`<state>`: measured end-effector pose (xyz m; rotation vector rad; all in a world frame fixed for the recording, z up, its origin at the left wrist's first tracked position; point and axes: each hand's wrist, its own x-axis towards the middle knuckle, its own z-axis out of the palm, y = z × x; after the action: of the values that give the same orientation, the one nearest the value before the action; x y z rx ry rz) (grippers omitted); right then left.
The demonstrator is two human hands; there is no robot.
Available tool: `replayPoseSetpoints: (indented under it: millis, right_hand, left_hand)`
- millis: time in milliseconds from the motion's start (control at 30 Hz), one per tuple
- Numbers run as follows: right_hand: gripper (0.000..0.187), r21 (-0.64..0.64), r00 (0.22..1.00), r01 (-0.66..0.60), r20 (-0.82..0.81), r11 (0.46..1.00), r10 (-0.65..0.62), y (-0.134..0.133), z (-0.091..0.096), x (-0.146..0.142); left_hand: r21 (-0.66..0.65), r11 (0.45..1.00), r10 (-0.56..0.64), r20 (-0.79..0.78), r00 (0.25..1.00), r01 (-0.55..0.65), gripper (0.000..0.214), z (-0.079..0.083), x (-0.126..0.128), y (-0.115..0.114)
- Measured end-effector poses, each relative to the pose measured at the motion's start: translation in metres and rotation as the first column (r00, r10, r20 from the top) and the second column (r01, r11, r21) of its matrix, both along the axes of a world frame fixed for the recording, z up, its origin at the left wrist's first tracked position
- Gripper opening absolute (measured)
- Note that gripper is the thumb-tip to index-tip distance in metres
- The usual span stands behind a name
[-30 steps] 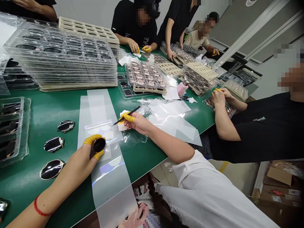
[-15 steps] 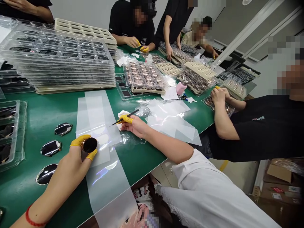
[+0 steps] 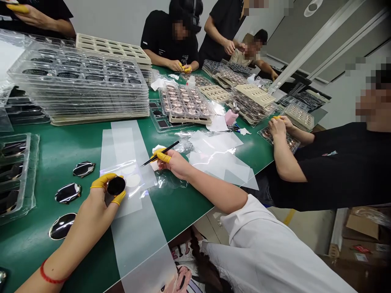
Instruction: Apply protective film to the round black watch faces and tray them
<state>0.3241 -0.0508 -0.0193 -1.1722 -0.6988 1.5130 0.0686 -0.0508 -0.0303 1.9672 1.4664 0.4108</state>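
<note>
Left hand [image 3: 97, 208] pinching a dark disc [image 3: 116, 186] by its rim above cloudy sheets [image 3: 137, 228]; right hand [image 3: 172, 162] pinching a thin black tool [image 3: 151, 160]. The grip is best kept off the disc's face.

Looks bright; glares on film [image 3: 132, 180] between left hand [image 3: 99, 205] and right hand [image 3: 171, 162]; darkens at the corner far beyond the latter.

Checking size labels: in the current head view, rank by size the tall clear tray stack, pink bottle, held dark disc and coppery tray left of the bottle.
1. Clear tray stack
2. Coppery tray
3. Dark disc and pink bottle: too alike to rank
</note>
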Motion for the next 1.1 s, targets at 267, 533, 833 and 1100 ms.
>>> replayPoseSetpoints:
  millis: [267,533,833,1100]
  right_hand:
    - [0.024,-0.012,0.999,0.020,-0.037,1.000,-0.021,0.000,0.003,0.002]
    - [0.015,-0.036,0.991,0.057,-0.120,0.998,-0.061,0.006,0.000,0.006]
    - [0.009,-0.016,0.998,-0.015,-0.055,1.000,0.014,0.002,0.004,0.005]
    - [0.006,-0.023,0.999,-0.008,-0.038,1.000,0.007,0.004,0.006,0.006]
  left_hand:
    - [-0.020,0.999,-0.037,0.177,0.983,0.042,0.055,-0.006,0.003,0.005]
    - [-0.075,0.995,-0.050,0.257,0.965,0.072,0.049,-0.004,0.001,0.013]
    - [-0.108,0.993,-0.005,0.300,0.954,0.039,0.048,0.003,0.003,0.013]
    - [-0.033,0.999,0.040,0.305,0.951,-0.031,0.064,-0.017,0.002,0.024]
